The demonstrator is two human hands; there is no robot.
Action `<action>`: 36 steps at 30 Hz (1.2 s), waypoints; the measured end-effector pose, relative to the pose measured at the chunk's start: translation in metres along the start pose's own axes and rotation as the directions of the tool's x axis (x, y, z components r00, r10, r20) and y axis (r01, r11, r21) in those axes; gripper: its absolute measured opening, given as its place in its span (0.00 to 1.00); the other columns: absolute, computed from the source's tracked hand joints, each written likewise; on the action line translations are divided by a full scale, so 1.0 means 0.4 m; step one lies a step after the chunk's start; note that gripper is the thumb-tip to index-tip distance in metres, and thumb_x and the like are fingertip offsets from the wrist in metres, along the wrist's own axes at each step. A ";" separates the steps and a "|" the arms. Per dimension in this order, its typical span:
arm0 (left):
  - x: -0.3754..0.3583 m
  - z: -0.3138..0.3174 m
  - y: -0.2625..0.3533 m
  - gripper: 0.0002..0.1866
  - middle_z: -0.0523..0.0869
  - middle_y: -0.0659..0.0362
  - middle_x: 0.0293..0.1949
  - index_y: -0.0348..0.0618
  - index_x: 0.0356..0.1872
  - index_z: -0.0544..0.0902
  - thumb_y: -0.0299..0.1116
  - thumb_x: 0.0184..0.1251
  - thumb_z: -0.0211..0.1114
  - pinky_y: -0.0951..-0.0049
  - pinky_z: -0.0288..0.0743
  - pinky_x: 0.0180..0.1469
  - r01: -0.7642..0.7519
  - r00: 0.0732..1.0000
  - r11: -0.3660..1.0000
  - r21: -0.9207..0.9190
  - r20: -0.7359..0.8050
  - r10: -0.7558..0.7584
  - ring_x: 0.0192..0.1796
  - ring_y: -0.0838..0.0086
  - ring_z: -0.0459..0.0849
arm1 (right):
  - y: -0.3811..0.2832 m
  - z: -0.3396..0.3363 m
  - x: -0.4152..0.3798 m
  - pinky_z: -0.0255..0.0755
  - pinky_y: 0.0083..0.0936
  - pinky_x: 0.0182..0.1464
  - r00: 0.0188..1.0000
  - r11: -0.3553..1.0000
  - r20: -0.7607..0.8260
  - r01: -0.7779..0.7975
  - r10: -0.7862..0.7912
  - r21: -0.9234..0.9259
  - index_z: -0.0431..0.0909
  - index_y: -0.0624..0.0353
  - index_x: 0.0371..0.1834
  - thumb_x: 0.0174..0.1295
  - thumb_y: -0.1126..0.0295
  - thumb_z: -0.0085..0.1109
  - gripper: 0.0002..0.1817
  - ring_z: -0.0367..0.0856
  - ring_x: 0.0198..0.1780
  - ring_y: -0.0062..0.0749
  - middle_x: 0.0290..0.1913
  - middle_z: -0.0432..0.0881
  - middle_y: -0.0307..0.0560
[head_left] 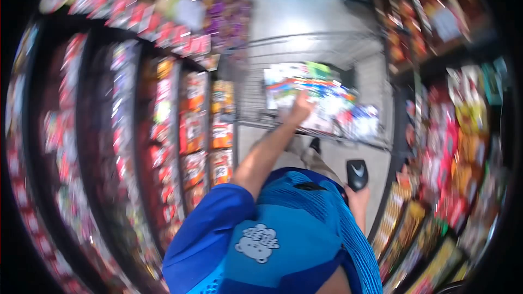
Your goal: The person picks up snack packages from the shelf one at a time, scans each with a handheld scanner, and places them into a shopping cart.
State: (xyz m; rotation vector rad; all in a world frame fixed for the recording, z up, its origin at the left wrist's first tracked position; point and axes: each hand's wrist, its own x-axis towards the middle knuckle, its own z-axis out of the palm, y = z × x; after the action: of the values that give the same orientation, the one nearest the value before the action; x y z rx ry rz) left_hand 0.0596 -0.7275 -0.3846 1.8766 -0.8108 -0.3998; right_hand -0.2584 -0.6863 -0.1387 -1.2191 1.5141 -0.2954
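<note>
My left hand (pixel 301 108) reaches forward over a wire shopping cart (pixel 251 84). It overlaps a blurred pile of colourful packages (pixel 322 110) inside the cart, and its fingers are smeared by motion. Low on my right side, my right hand (pixel 358 198) is closed around the lower end of a black handheld object (pixel 357 175) with a rounded outline and a white swoosh on it. Whether this object is a device or a case, I cannot tell. Several white and blue packs (pixel 366 121) lie at the cart's near right corner.
Tall shelves (pixel 140 147) full of bagged goods line the left side. More shelves (pixel 430 57) and colourful packets (pixel 436 158) stand close on the right. Purple packages (pixel 226 8) are stacked beyond the cart on the left. A pale aisle floor (pixel 297 2) runs ahead.
</note>
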 end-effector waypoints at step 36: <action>0.270 -1.542 0.325 0.10 0.81 0.56 0.32 0.40 0.32 0.76 0.22 0.70 0.45 0.83 0.65 0.18 -0.393 0.653 0.914 -0.101 -0.730 0.200 0.19 0.80 0.74 | -0.061 0.349 -0.066 0.76 0.30 0.40 0.973 0.967 0.106 0.217 -0.204 -0.137 0.82 0.68 0.38 0.47 0.76 0.69 0.13 0.83 0.34 0.30 0.31 0.86 0.47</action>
State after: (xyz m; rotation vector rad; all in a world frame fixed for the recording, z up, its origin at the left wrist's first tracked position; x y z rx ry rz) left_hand 0.4595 -0.4206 0.0093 1.4306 -0.4809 0.4196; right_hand -0.1322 -0.6183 -0.1547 -1.4959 1.3476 -0.2672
